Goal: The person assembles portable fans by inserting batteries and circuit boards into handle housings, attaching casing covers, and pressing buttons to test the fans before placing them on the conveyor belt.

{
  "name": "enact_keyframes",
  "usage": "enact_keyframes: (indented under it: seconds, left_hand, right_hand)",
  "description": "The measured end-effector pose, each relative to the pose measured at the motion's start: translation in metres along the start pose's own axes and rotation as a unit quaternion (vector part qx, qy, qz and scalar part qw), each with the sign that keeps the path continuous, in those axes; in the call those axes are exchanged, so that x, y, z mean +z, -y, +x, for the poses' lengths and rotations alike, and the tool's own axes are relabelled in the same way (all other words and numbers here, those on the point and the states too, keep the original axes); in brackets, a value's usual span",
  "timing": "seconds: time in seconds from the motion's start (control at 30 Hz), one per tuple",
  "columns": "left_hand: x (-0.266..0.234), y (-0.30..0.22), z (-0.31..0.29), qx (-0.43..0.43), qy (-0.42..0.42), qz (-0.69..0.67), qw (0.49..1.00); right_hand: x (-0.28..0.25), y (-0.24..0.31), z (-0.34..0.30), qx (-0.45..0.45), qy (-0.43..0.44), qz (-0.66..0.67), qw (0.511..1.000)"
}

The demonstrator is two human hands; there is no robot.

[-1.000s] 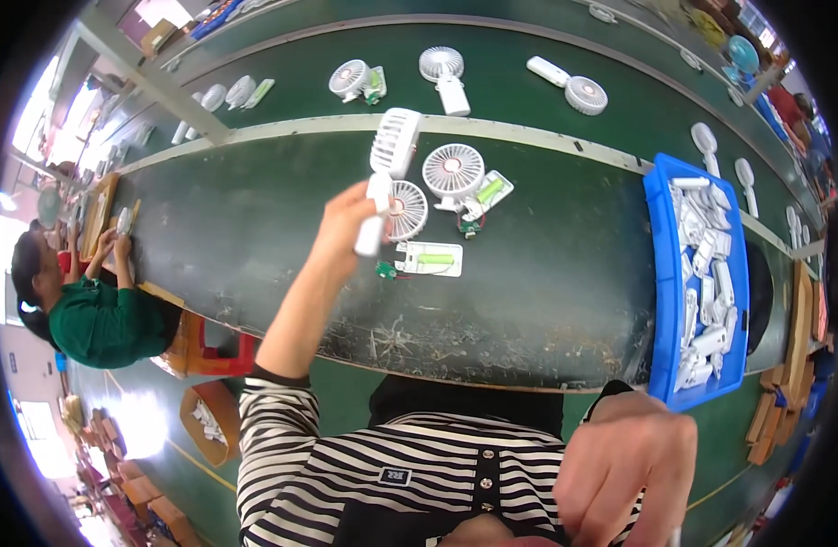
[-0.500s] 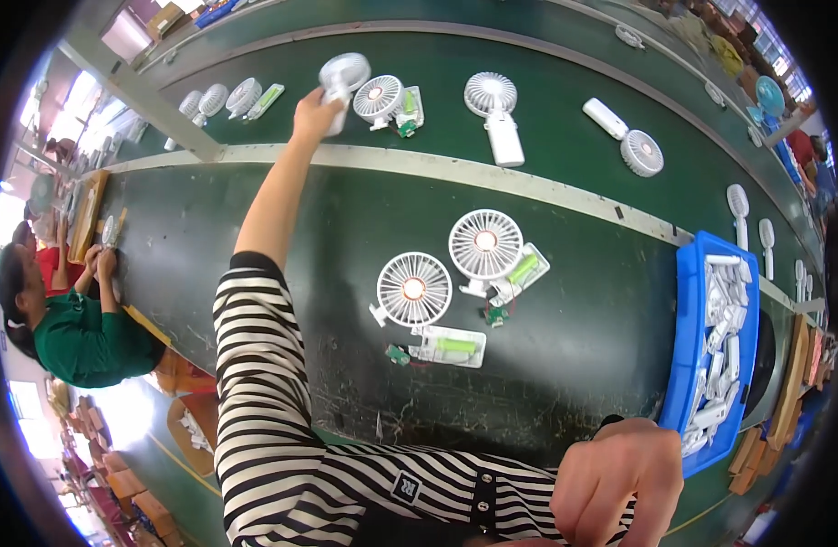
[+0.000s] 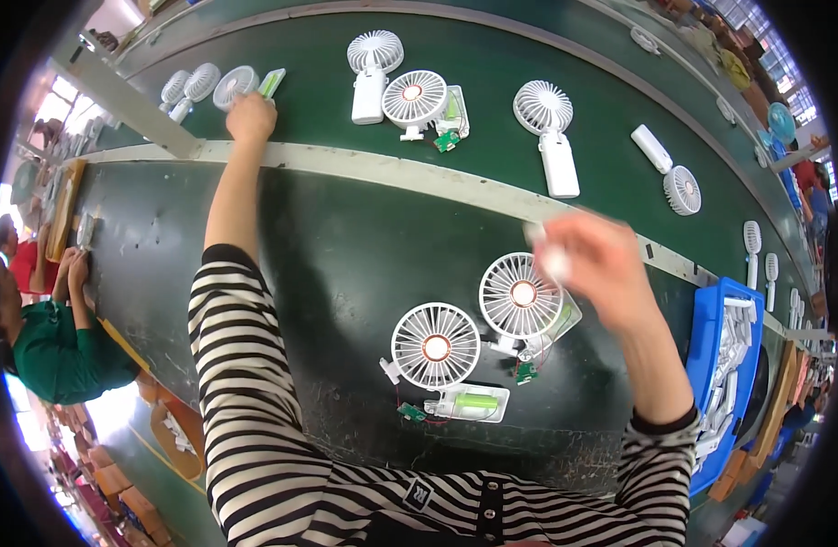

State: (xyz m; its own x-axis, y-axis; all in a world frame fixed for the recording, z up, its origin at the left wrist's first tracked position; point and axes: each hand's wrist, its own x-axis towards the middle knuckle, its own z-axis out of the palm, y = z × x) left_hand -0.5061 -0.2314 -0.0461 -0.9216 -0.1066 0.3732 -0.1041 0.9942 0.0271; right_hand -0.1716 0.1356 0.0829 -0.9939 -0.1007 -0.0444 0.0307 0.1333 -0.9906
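Note:
My left hand [image 3: 252, 117] is stretched over the far belt, its fingers closed at the lower edge of a white handheld fan [image 3: 236, 87]. Beside that fan lies its handle half [image 3: 272, 83] with a green battery. My right hand [image 3: 599, 266], smeared by motion, pinches a small white part [image 3: 554, 262] above the bench. Under it is an opened fan [image 3: 521, 294], its battery half partly covered, with a green circuit board [image 3: 526, 372] on wires. To its left lies another opened fan [image 3: 435, 346], with a battery housing [image 3: 473, 402] and a board [image 3: 411, 413] below.
A pale rail [image 3: 391, 173] divides the bench from the green belt. On the belt lie a closed fan [image 3: 370, 96], an opened fan [image 3: 415, 98] and more fans [image 3: 544, 109]. A blue bin [image 3: 701, 365] of white parts stands at right. A co-worker in green [image 3: 63, 351] sits left.
My left hand has let go of a closed fan on the belt and moved left to another fan. My right hand has risen from near my body to above the opened fan.

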Motion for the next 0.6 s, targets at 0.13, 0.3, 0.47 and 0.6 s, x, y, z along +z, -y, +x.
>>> enact_keyframes:
  seconds: [0.13,0.3,0.47,0.6]
  left_hand:
    - [-0.026,-0.028,-0.014,0.014,0.014,-0.085,0.996]
    - [-0.075,0.011,-0.047,0.078,-0.053,-0.279,0.956]
    - [-0.164,0.023,-0.159,0.254,-0.02,-0.329,0.909]
    - [-0.193,0.041,-0.246,0.309,0.072,-0.35,0.881]
  right_hand:
    - [-0.007,-0.048,0.082,-0.096,-0.107,-0.381,0.913]
    - [0.01,-0.073,0.16,-0.166,-0.227,-0.446,0.85]
    - [0.02,-0.068,0.207,-0.095,-0.172,-0.358,0.913]
    - [0.028,-0.056,0.207,0.0,-0.12,-0.496,0.86]
